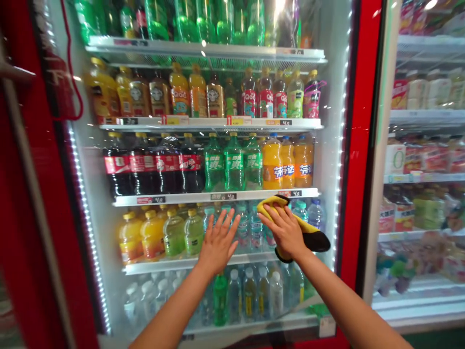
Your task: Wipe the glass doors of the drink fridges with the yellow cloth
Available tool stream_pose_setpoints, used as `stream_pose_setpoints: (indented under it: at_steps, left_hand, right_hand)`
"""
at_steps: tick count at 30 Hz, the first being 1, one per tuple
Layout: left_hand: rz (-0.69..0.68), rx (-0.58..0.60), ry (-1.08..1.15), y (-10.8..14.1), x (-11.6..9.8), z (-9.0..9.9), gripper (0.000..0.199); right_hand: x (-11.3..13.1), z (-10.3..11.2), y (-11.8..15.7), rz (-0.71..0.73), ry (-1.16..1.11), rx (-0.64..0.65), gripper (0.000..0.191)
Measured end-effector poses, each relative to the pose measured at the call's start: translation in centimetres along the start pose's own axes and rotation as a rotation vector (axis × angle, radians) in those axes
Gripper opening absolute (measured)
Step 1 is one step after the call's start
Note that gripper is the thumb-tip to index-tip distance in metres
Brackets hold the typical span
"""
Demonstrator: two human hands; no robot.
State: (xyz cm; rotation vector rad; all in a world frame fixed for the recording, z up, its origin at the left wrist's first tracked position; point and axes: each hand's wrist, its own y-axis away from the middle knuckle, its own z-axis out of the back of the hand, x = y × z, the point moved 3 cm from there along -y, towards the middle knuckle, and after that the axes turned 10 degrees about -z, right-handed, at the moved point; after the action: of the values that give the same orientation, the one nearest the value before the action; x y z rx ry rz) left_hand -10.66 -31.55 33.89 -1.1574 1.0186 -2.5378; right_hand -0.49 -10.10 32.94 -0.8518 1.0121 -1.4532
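1. Here's the cloth (307, 228), and it's a lively one: bright yellow on the face, black along its edging, with a dark patch at the lower right corner. It's soft, creased and folded over on itself.
2. And where is it? Up against the glass door (333, 160) of a red-framed drinks cooler (363, 145), right of centre, over the row of clear and blue bottles.
3. The right hand (285, 230) lies on top of it, fingers stretched out across the yellow rather than wrapped round it.
4. Over to the left hand (219, 242): bare, fingers fanned, palm towards the glass. Whether it touches, I cannot tell. The two hands are apart, the left a little lower.
5. Now the count: two hands, one cloth.
6. Behind the glass, on the middle shelf (214, 196), front row: four dark cola bottles (167, 165), three green bottles (232, 167), three orange bottles (272, 160).
7. One shelf up: three gold bottles (215, 99) and three red-labelled bottles (266, 94).
8. One shelf below the middle, at the left front: two yellow-orange bottles (150, 235) and two pale green bottles (174, 235).
9. Bottom row: one vivid green bottle (220, 300) among the clear ones, which are too blurred to number.
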Motion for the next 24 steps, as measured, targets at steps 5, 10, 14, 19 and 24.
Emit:
stream_pose_setpoints:
  at_steps: [5,10,14,19,24]
  left_hand:
    - [0.049,0.015,-0.031,2.3,2.6,0.9,0.09]
    - [0.123,0.027,-0.06,3.9,4.1,1.5,0.094]
    - [0.123,0.069,-0.072,5.2,4.8,1.5,0.095]
    - [0.185,0.079,-0.083,7.4,6.7,2.0,0.097]
    - [0.27,0.06,-0.085,9.6,8.9,2.7,0.097]
  right_hand:
    - [1.0,0.2,-4.1,-0.288,0.008,-0.18,0.069]
    - [8.2,-2.1,-6.8,-0.182,-0.046,-0.14,0.065]
    - [8.5,-3.0,-2.3,0.15,-0.082,0.014,0.063]
    - [6.9,-2.1,-4.4,-0.002,-0.067,-0.045,0.063]
    - [13.4,-3.4,-10.3,-0.144,-0.112,-0.141,0.063]
